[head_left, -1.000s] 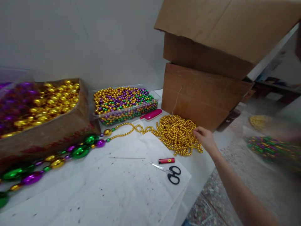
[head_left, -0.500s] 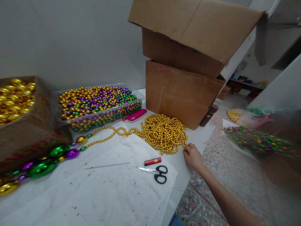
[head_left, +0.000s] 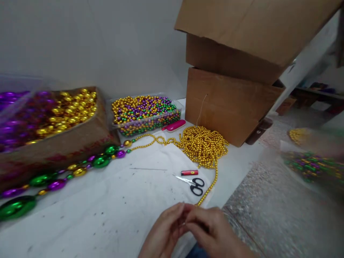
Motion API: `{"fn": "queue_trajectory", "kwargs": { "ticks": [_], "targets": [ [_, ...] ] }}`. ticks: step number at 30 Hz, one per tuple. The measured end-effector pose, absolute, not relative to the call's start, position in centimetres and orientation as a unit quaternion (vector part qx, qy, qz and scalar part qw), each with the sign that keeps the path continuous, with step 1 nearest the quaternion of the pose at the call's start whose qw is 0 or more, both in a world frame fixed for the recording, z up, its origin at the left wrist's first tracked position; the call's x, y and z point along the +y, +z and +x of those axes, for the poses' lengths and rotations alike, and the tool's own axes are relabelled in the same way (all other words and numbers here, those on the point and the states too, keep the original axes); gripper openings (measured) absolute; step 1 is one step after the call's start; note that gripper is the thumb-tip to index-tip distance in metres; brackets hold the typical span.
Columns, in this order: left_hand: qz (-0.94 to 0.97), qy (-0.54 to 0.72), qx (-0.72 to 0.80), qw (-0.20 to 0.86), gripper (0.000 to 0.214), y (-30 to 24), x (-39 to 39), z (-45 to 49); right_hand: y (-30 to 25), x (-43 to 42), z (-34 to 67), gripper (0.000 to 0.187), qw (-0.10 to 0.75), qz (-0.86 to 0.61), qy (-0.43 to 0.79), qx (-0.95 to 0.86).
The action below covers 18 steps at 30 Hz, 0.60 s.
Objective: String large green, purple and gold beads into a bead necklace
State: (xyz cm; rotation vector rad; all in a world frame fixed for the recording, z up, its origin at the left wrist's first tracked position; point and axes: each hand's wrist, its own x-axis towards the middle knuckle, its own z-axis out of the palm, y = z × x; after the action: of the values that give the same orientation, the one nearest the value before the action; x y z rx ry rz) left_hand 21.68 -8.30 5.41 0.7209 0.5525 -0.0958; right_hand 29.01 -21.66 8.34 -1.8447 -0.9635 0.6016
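My left hand [head_left: 165, 229] and my right hand [head_left: 215, 231] meet low in the view, fingertips pinched together on the end of a gold bead strand [head_left: 212, 182]. That strand runs up from my fingers to a heap of gold beads [head_left: 204, 145] lying in front of a cardboard box [head_left: 231, 104]. Just beyond my hands lie black-handled scissors [head_left: 193, 184], a small red lighter [head_left: 190, 172] and a thin needle [head_left: 149, 169] on white paper [head_left: 120, 204].
A string of large green, purple and gold beads [head_left: 67, 172] crosses the table at left. Behind it stand a cardboard box of big gold beads [head_left: 61, 122], a clear tray of small mixed beads [head_left: 143, 111] and a pink tool [head_left: 174, 125]. Bead bags [head_left: 309, 165] lie on the floor at right.
My right hand left the gold heap and drew a strand toward me. My left hand came into view and both now pinch the strand's end.
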Motion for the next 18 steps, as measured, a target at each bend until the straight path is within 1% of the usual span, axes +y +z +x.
{"fn": "queue_trajectory", "kwargs": {
  "ticks": [2, 4, 7, 10, 11, 12, 14, 15, 16, 17, 18],
  "targets": [
    [0.304, -0.031, 0.278, 0.911, 0.020, 5.6, -7.8, 21.3, 6.2, -21.0, 26.4, 0.015, 0.389, -0.757, 0.213, -0.480],
    [0.276, -0.032, 0.287, 0.917, 0.015, 5.5, -7.2, 20.4, 4.4, -20.8, 24.8, 0.016, 0.318, -0.767, 0.177, -0.528],
    [0.264, -0.034, 0.321, 0.909, 0.014, 4.8, -6.4, 18.8, 2.9, -20.5, 23.8, 0.016, 0.218, -0.772, 0.163, -0.574],
    [0.282, -0.043, 0.353, 0.891, 0.014, 4.2, -6.0, 17.5, 3.0, -20.0, 23.5, 0.013, 0.132, -0.742, 0.184, -0.630],
    [0.296, -0.047, 0.354, 0.886, 0.015, 4.1, -5.9, 17.1, 3.3, -19.9, 23.7, 0.011, 0.123, -0.727, 0.197, -0.647],
    [0.313, -0.049, 0.349, 0.882, 0.016, 4.2, -5.8, 16.7, 3.9, -19.8, 24.1, 0.009, 0.130, -0.713, 0.211, -0.656],
    [0.352, -0.042, 0.338, 0.872, 0.019, 4.7, -5.5, 15.9, 5.5, -19.6, 25.8, 0.008, 0.190, -0.709, 0.219, -0.643],
    [0.371, -0.037, 0.335, 0.865, 0.020, 5.1, -5.3, 15.5, 6.3, -19.6, 27.0, 0.010, 0.230, -0.721, 0.202, -0.622],
    [0.391, -0.032, 0.334, 0.857, 0.021, 5.6, -5.1, 15.0, 7.1, -19.5, 28.6, 0.017, 0.262, -0.743, 0.169, -0.593],
    [0.410, -0.030, 0.333, 0.849, 0.022, 6.2, -4.8, 14.5, 7.7, -19.4, 30.3, 0.029, 0.272, -0.766, 0.124, -0.569],
    [0.428, -0.029, 0.335, 0.839, 0.023, 6.8, -4.5, 13.8, 8.0, -19.3, 32.1, 0.042, 0.263, -0.774, 0.080, -0.571]
  ]
}}
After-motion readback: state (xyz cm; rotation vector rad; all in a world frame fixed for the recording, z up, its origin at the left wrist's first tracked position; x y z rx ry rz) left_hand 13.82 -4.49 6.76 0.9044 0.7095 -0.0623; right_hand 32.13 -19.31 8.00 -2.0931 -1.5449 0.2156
